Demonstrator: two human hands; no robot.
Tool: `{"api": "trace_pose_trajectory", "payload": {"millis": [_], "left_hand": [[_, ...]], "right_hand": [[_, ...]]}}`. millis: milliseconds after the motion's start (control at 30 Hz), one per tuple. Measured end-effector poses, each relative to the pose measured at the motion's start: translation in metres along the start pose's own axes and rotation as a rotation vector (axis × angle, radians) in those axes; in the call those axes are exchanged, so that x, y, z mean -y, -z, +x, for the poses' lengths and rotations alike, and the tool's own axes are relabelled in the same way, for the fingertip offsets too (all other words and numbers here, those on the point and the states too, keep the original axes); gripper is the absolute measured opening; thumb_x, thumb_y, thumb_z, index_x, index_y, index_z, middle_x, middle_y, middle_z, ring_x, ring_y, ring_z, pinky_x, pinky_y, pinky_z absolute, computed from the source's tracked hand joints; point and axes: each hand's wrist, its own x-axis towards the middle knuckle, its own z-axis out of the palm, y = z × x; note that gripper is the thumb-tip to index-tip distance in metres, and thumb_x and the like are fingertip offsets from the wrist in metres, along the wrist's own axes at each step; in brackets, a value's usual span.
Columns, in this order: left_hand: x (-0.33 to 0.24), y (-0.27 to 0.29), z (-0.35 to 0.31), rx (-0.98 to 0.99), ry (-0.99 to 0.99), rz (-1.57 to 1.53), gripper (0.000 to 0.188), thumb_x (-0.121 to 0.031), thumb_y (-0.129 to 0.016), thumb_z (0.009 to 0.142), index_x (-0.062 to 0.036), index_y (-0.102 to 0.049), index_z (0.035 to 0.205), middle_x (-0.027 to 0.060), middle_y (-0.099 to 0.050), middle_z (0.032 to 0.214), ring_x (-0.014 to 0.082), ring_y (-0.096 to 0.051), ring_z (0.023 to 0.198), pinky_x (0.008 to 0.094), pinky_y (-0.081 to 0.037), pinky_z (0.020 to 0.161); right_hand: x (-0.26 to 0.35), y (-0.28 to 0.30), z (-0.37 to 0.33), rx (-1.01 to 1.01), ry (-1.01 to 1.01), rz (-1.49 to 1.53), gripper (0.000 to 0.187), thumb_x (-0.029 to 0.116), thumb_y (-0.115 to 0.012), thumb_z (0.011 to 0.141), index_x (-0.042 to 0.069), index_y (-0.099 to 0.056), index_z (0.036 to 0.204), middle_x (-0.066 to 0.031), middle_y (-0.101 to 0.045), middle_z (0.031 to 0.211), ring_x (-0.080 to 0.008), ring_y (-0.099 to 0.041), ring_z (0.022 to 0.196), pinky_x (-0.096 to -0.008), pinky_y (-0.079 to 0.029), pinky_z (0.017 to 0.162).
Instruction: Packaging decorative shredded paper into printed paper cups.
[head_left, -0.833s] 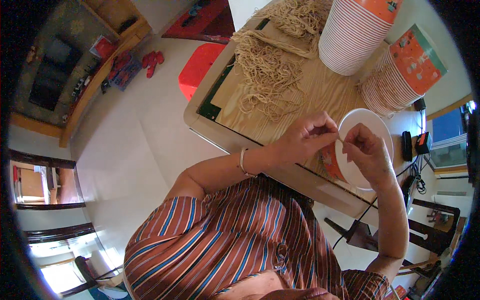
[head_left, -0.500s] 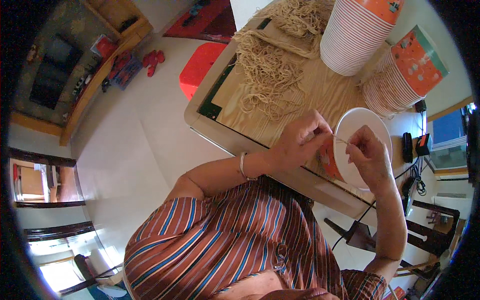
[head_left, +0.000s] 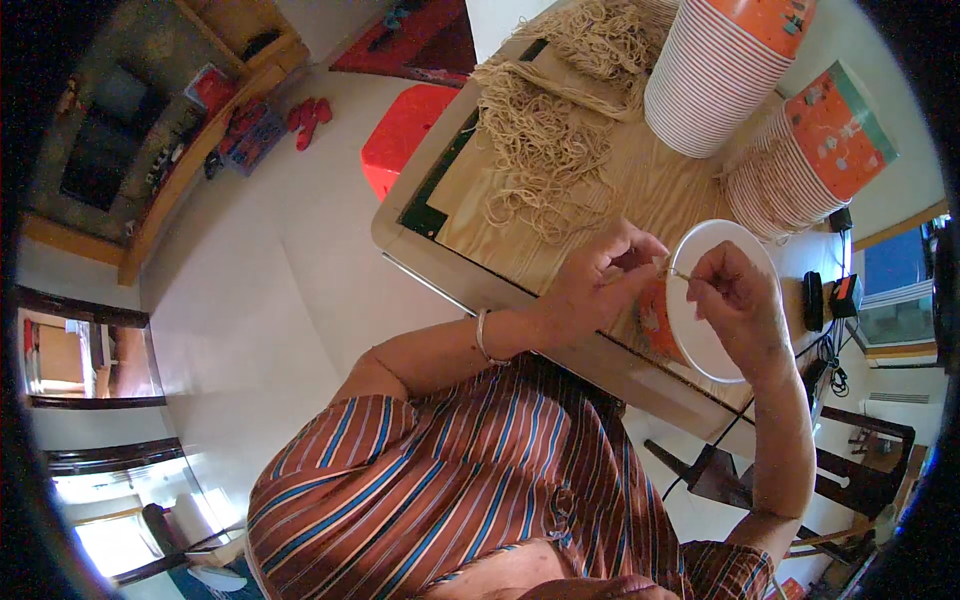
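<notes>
A short piece of tan string (head_left: pixel 679 274) stretches between my two hands over a paper bucket's rim. My left hand (head_left: pixel 605 280), with a bangle at its wrist, pinches one end between thumb and forefinger. The other end is held in the closed fingertips of my right hand (head_left: pixel 738 300). Below them is the paper bucket (head_left: pixel 700 345), white inside and orange outside, its mouth tipped toward me near the table's edge. Beyond my left hand, a tangled heap of tan string (head_left: pixel 545 150) lies on the wooden tabletop (head_left: pixel 490 235).
A tall stack of nested paper buckets (head_left: pixel 715 85) stands at the back, and a second stack (head_left: pixel 800 165) leans to its right, with string around it. Black adapters (head_left: pixel 846 294) and cables lie at the right. A red stool (head_left: pixel 405 140) is beyond the table's left edge.
Both hands stay over the bucket with the string between them. My right hand has turned slightly and sits a little lower. The view has shifted slightly.
</notes>
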Motion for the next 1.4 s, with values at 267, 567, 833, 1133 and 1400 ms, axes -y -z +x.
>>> {"api": "trace_pose_trajectory", "payload": {"millis": [267,567,833,1133,1400], "left_hand": [[0.009,0.003,0.012,0.063,-0.382,0.132,0.016,-0.005,-0.067,0.083,-0.0043,-0.061,0.097,0.0078,-0.058,0.093,0.0187,-0.059,0.085,0.0304,-0.049,0.076],[0.001,0.001,0.01,0.056,-0.249,0.066,0.014,-0.005,-0.065,0.084,-0.0031,-0.06,0.097,0.0079,-0.055,0.092,0.0186,-0.057,0.084,0.0294,-0.048,0.074],[0.007,0.004,0.013,0.102,-0.444,0.229,0.01,-0.007,-0.065,0.085,-0.0031,-0.06,0.093,0.0082,-0.054,0.093,0.0184,-0.057,0.085,0.029,-0.048,0.073],[0.004,0.005,0.01,0.084,-0.27,0.129,0.01,-0.008,-0.065,0.086,-0.0046,-0.059,0.093,0.0063,-0.058,0.091,0.0181,-0.058,0.083,0.03,-0.047,0.074],[-0.003,0.005,0.01,0.087,-0.223,0.139,0.014,-0.009,-0.062,0.089,-0.0023,-0.058,0.1,0.0083,-0.054,0.09,0.0178,-0.058,0.081,0.0305,-0.048,0.073]], "right_hand": [[0.0,-0.001,0.003,0.008,-0.02,0.04,0.004,0.003,-0.055,0.085,0.003,-0.053,0.082,-0.0027,-0.061,0.073,-0.007,-0.056,0.067,-0.0227,-0.046,0.06],[0.004,-0.002,0.002,0.024,-0.044,0.108,0.004,0.002,-0.056,0.086,0.004,-0.054,0.083,-0.0011,-0.058,0.072,-0.0065,-0.055,0.065,-0.0218,-0.045,0.058],[0.006,0.0,0.004,0.044,-0.044,0.163,0.004,0.0,-0.056,0.087,0.003,-0.054,0.086,-0.0022,-0.059,0.074,-0.0074,-0.056,0.065,-0.0218,-0.046,0.057],[0.008,0.004,0.002,0.033,-0.08,0.164,0.005,0.004,-0.058,0.087,0.004,-0.054,0.086,-0.0013,-0.058,0.071,-0.0066,-0.055,0.063,-0.0216,-0.045,0.055],[0.011,0.006,0.001,0.01,-0.085,0.164,0.006,0.006,-0.059,0.089,0.004,-0.054,0.085,-0.0006,-0.056,0.071,-0.0058,-0.053,0.062,-0.0211,-0.044,0.054]]}}
